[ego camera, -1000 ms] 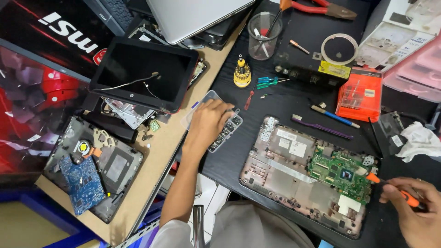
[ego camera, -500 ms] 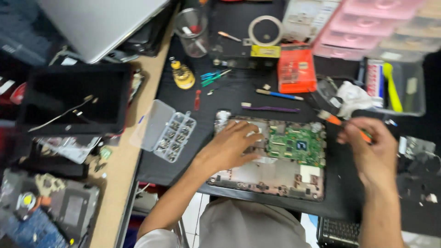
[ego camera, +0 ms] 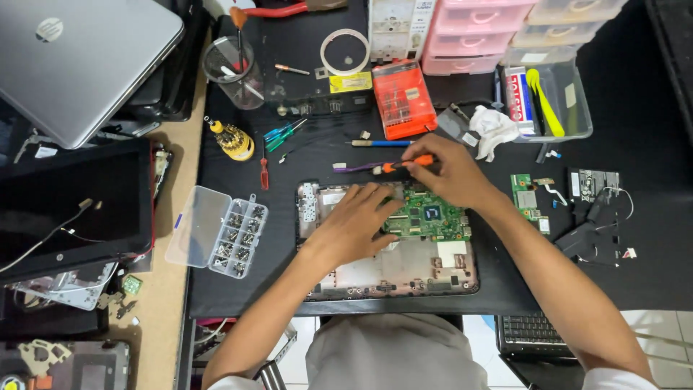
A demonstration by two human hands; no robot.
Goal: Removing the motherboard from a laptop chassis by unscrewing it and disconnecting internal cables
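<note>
Right hand (ego camera: 447, 173) moved over green board (ego camera: 426, 217).

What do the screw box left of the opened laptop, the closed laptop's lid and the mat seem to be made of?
Screw box: clear glossy plastic, since the compartments show through it. Closed laptop lid: brushed silver, metal or metal-look plastic; unclear which. Mat: matte black, probably rubber or vinyl, with no glare.

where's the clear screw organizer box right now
In the head view, the clear screw box lies open left of the opened laptop base, beyond the left hand.
</note>
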